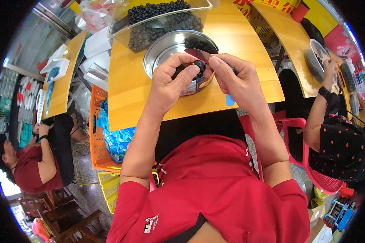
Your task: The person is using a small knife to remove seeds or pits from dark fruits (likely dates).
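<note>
At twelve o'clock, my left hand (169, 83) pinches a black piece (199, 66); my right hand (242, 79) grips a knife (197, 53), best worked gently.

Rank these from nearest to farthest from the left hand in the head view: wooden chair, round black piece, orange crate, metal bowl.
From the left hand:
1. Round black piece: in its fingers.
2. Metal bowl: just beneath and beyond it, on the table.
3. Orange crate: left, beside the table.
4. Wooden chair: farthest, lower left.
</note>
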`<state>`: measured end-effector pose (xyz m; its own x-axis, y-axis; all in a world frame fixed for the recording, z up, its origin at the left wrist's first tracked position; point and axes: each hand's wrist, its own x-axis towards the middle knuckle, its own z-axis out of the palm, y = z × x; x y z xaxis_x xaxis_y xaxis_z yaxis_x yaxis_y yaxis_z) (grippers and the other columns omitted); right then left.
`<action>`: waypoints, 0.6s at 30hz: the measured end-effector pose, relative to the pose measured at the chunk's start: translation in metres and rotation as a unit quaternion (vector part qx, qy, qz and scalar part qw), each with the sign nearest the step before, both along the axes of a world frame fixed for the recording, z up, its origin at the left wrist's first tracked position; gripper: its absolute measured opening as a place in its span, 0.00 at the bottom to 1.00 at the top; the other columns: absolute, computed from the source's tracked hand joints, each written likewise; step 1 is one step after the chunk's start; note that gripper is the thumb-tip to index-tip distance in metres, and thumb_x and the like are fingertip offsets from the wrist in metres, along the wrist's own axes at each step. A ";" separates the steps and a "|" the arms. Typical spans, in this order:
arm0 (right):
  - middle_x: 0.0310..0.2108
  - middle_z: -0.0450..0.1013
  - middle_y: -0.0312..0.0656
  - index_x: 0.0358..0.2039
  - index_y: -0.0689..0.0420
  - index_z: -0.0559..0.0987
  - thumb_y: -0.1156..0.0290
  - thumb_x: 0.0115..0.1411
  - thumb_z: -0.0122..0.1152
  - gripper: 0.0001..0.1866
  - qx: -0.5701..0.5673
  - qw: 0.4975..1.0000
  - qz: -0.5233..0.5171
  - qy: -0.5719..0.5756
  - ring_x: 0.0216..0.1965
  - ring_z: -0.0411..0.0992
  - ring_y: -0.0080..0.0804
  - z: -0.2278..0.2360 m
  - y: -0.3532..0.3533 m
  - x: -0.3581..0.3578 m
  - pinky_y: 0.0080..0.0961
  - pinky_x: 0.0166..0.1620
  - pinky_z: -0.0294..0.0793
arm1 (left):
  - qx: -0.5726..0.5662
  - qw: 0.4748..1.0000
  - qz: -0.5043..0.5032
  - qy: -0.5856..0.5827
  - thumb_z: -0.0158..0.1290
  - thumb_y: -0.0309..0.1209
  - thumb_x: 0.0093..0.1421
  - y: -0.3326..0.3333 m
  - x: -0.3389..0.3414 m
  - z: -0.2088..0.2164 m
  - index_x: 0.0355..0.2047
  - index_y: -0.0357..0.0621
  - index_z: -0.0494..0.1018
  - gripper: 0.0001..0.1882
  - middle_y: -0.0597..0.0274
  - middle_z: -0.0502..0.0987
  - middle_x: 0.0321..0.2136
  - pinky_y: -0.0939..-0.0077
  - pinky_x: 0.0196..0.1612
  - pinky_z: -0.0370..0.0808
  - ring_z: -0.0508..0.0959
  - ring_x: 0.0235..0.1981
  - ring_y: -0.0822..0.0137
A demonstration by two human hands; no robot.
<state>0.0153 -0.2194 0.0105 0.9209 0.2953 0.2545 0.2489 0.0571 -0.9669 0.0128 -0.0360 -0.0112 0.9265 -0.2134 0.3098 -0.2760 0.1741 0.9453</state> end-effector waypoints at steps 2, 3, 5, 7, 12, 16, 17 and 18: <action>0.24 0.73 0.30 0.43 0.62 0.78 0.65 0.66 0.51 0.14 0.010 1.000 0.001 -0.007 0.16 0.56 0.09 0.000 0.000 -0.001 0.11 0.18 0.54 | 0.004 1.000 0.002 -0.003 0.54 0.28 0.61 0.000 0.000 0.000 0.39 0.37 0.72 0.09 0.68 0.75 0.31 0.85 0.39 0.69 0.71 0.34 0.79; 0.24 0.73 0.30 0.43 0.62 0.78 0.65 0.66 0.51 0.14 0.011 1.000 0.001 -0.006 0.16 0.56 0.09 0.000 0.000 -0.001 0.11 0.18 0.54 | 0.019 1.000 0.004 -0.002 0.54 0.28 0.61 -0.001 0.000 0.003 0.40 0.37 0.72 0.09 0.68 0.75 0.31 0.84 0.39 0.69 0.72 0.33 0.79; 0.23 0.72 0.30 0.42 0.61 0.79 0.65 0.66 0.52 0.14 -0.009 1.000 0.003 -0.025 0.16 0.56 0.09 0.001 0.000 -0.001 0.11 0.19 0.54 | 0.034 0.999 0.005 0.001 0.54 0.29 0.61 -0.003 -0.001 0.007 0.40 0.37 0.73 0.09 0.68 0.75 0.31 0.84 0.39 0.69 0.72 0.33 0.79; 0.23 0.72 0.30 0.42 0.61 0.79 0.65 0.66 0.52 0.14 -0.012 1.000 0.005 -0.020 0.16 0.56 0.09 0.001 -0.001 0.000 0.11 0.19 0.54 | 0.049 0.998 0.019 -0.019 0.53 0.29 0.62 -0.004 -0.001 0.008 0.40 0.37 0.73 0.09 0.67 0.76 0.29 0.83 0.39 0.70 0.73 0.33 0.79; 0.21 0.71 0.29 0.42 0.61 0.79 0.65 0.66 0.52 0.14 -0.027 0.999 0.011 0.015 0.16 0.55 0.09 -0.003 -0.004 0.008 0.12 0.18 0.53 | 0.035 0.999 -0.002 0.037 0.54 0.30 0.61 0.001 0.001 0.001 0.37 0.38 0.74 0.09 0.67 0.76 0.28 0.88 0.31 0.67 0.71 0.27 0.81; 0.22 0.72 0.31 0.40 0.63 0.79 0.65 0.65 0.53 0.14 0.044 0.996 -0.003 0.082 0.15 0.56 0.10 -0.009 -0.011 0.017 0.12 0.18 0.53 | -0.143 0.977 -0.049 0.147 0.52 0.36 0.61 0.009 0.018 0.006 0.32 0.41 0.73 0.11 0.66 0.74 0.25 0.89 0.19 0.58 0.66 0.18 0.81; 0.23 0.73 0.33 0.39 0.63 0.80 0.66 0.64 0.54 0.13 0.090 0.991 -0.009 0.100 0.15 0.58 0.11 -0.010 -0.016 0.020 0.12 0.17 0.54 | -0.149 0.973 -0.063 0.163 0.46 0.40 0.64 0.012 0.020 0.011 0.33 0.40 0.70 0.15 0.62 0.70 0.28 0.90 0.18 0.56 0.64 0.19 0.79; 0.23 0.73 0.33 0.39 0.63 0.80 0.66 0.64 0.54 0.13 0.092 0.991 -0.009 0.100 0.15 0.58 0.11 -0.011 -0.020 0.022 0.12 0.17 0.54 | -0.147 0.974 -0.063 0.163 0.46 0.40 0.64 0.014 0.025 0.014 0.33 0.40 0.70 0.15 0.62 0.70 0.28 0.90 0.18 0.56 0.64 0.19 0.79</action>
<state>0.0369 -0.2397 -0.0006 0.9631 0.2439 0.1138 0.0554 0.2340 -0.9707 0.0375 -0.0224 0.0027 0.9581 -0.2783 0.0683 0.0717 0.4637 0.8831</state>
